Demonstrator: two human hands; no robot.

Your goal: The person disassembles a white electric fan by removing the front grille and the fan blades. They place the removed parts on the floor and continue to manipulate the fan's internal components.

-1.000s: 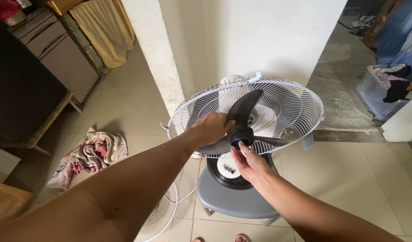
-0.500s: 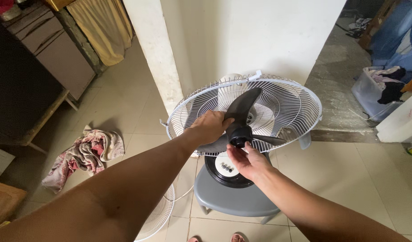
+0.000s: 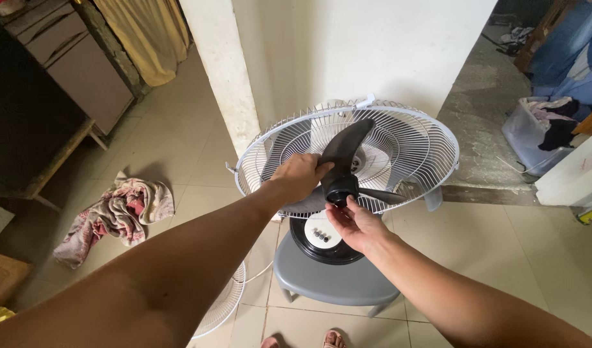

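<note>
Here, a dark three-bladed fan blade [image 3: 347, 169] sits inside the white wire rear guard [image 3: 412, 138] of a fan whose round black-and-white base [image 3: 322, 240] stands on a grey plastic stool [image 3: 331, 280] in the middle of a tiled floor. The left hand [image 3: 296, 175] is curled over one blade just left of the hub, gripping it. The right hand [image 3: 355, 223] reaches up from below, thumb and fingertips pinching the small black cap [image 3: 338, 191] at the blade's centre. A second white wire guard [image 3: 222, 309] lies on the floor beside the stool. Farther left, a crumpled patterned cloth [image 3: 115, 216] lies on the tiles. A white pillar [image 3: 222, 71] rises behind the fan, and a clear bin of clothes [image 3: 537, 132] stands at the far right.
</note>
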